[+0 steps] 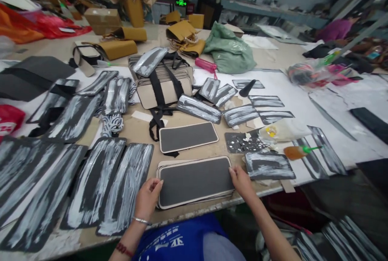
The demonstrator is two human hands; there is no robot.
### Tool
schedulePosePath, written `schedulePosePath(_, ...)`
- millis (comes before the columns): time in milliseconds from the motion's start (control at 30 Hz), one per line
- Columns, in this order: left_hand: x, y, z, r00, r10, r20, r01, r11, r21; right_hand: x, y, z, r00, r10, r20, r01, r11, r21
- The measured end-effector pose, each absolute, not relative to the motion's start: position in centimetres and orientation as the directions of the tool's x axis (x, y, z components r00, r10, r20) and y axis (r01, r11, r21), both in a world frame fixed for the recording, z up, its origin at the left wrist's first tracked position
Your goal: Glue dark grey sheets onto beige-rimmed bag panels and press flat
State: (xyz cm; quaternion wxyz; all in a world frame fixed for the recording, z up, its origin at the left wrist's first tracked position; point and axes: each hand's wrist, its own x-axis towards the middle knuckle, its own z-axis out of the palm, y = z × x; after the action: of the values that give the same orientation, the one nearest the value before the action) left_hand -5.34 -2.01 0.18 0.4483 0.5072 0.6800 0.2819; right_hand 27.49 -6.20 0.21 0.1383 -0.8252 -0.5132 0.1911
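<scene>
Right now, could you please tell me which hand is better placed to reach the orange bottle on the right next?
Probably the right hand: it touches the right end of the panel, nearer the bottle, while the left hand is at the opposite end.

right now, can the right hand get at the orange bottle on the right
Probably yes: once the right hand leaves the panel, only a smeared board lying flat seems to sit between it and the bottle.

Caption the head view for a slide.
Left hand and right hand hold opposite ends of a pale-edged dark panel atop a stack, beside white-streaked pieces.
</scene>
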Motion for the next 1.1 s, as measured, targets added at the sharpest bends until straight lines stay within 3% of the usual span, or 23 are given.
schedulePosePath(200, -5.2, -1.7, 0.2, -0.072, 0.942, -0.327, 0.437, 0.325, 0.839, 27.8, -6.3, -0.6, 0.448, 0.877, -0.173, 0.765, -0.476, -0.435)
schedulePosePath(400, -5.3, -1.7, 0.1, -0.066, 0.934, -0.350, 0.386, 0.347, 0.855, 27.6, -6.6, -0.6, 0.437, 0.899, 0.004, 0.816, -0.394, -0.423)
schedulePosePath(600, -5.8, -1.3, 0.7, -0.107, 0.915, -0.389, 0.325, 0.401, 0.856, 26.9, -6.9, -0.8, 0.420, 0.908, -0.004, 0.810, -0.377, -0.449)
schedulePosePath(867, -6.3, -1.0, 0.8, -0.145, 0.893, -0.427, 0.352, 0.450, 0.821, 25.8, -7.2, -0.8, 0.363, 0.929, 0.077, 0.875, -0.311, -0.370)
schedulePosePath(1100, -6.3, -1.1, 0.6, -0.164, 0.898, -0.407, 0.400, 0.438, 0.805, 26.4, -7.0, -1.3, 0.346, 0.937, 0.044, 0.880, -0.308, -0.363)
